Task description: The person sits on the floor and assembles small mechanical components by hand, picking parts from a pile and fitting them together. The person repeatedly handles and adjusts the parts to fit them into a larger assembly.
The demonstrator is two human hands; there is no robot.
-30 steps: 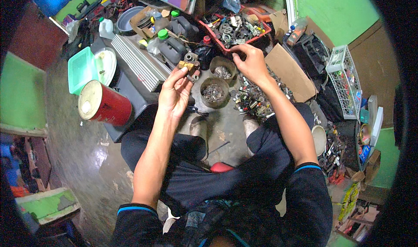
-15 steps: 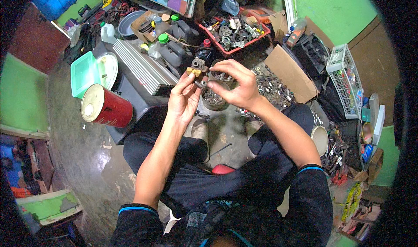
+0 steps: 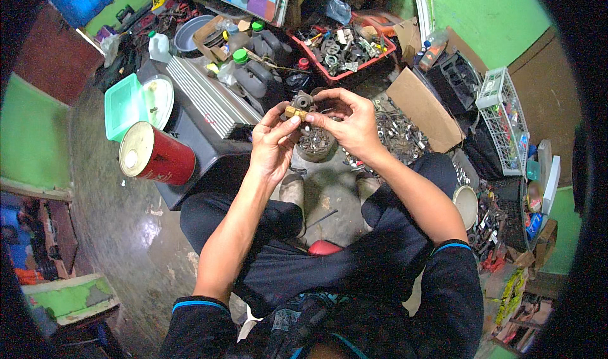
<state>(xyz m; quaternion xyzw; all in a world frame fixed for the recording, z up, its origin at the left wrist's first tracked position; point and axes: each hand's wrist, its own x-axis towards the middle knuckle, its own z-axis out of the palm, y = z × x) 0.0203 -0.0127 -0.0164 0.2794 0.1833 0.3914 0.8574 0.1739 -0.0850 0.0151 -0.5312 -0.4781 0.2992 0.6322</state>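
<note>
Presently, a small brass-yellow metal block, with a dark round metal fitting close against its far side, is held in the air over the far left part of a round, drab tin filled with small metal pieces; positions below are referred to this tin. The bare left hand, at the near left of the tin, has its thumb and forefinger clamped on the block, the thumb tip laid on its near face. The bare right hand, at the right of the tin, has its thumb tip at the block's right end and its forefinger arched towards the dark fitting, thumb and forefinger standing apart; the remaining fingers are partly hidden, and whether this hand grips anything cannot be told. Right of the tin lies a spread of loose, mixed metal parts, and farther right of it a flat brown cardboard sheet. Beyond the tin is a red rectangular plastic crate loaded with metal parts. At the tin's far left is a dark grey plastic jerrycan with a green cap; farther left, long pale ribbed strips and a red cylindrical can rest on a black box.
</note>
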